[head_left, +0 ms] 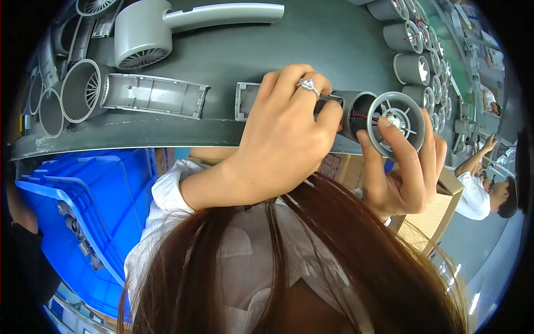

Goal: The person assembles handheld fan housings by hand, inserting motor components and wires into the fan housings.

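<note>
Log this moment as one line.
left hand: over grey handled housing, grip hidden | right hand: holding spoked fan unit | red wire: between housing and fan unit

Spans the upper frame as a dark green flat-topped workbench (328, 47). Carries, at upper left, a grey plastic hammer-shaped housing (143, 30) and, just below, a grey cylindrical shell with a trough-like handle (153, 94); at upper right, grey plastic cylinders (409, 68).

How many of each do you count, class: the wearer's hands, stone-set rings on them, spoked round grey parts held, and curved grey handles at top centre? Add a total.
Wearer's hands: 2 (left hand, right hand)
Stone-set ring: 1
Spoked round grey part: 1
Curved grey handle: 1
Total: 5
</note>
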`<state>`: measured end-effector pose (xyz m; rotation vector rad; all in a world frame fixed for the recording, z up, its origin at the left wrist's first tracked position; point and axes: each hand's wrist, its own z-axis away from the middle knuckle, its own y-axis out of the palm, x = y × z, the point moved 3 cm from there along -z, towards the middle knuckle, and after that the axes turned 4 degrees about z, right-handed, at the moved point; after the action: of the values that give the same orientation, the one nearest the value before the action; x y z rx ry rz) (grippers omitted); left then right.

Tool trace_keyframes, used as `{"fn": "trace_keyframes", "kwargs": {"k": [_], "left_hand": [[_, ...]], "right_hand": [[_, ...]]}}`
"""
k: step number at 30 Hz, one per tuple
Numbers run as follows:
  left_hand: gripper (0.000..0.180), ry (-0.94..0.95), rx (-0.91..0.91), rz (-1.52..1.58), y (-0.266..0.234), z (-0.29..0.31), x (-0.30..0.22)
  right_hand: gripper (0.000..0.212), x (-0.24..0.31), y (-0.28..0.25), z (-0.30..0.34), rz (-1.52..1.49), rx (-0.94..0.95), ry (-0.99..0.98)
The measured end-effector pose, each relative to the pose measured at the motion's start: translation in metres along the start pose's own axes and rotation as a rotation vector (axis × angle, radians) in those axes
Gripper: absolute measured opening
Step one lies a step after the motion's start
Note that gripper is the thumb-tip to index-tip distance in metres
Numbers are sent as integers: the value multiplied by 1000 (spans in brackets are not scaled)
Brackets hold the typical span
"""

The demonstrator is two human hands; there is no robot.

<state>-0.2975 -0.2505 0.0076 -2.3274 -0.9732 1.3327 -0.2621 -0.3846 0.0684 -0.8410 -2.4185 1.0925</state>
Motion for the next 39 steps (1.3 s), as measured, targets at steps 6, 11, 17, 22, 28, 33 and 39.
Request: {"fn": "trace_keyframes", "kwargs": {"k": [6,11,17,22,28,33,39], "left_hand": [[21,-60,55,25,4,0,-2],[16,-82,161,-50,6,-5,-3],[20,49,99,-323,17,-6,-7],[18,176,-45,-383,31,0,1],[13,264,-204,-432,29,0,10],[11,258,-208,-465,30,1,9],[13,225,-196,-458,29,-1,11]], "right_hand": [[39,3,2,-2,23,32,29],[35,-6,4,3,-49,-22,32],[36,-14,4,5,-160,-30,67],[37,-13,7,13,-246,-75,173],[33,-9,10,10,-489,44,351],[33,-13,13,10,-577,7,398],[34,-29,16,9,-896,80,566]]}}
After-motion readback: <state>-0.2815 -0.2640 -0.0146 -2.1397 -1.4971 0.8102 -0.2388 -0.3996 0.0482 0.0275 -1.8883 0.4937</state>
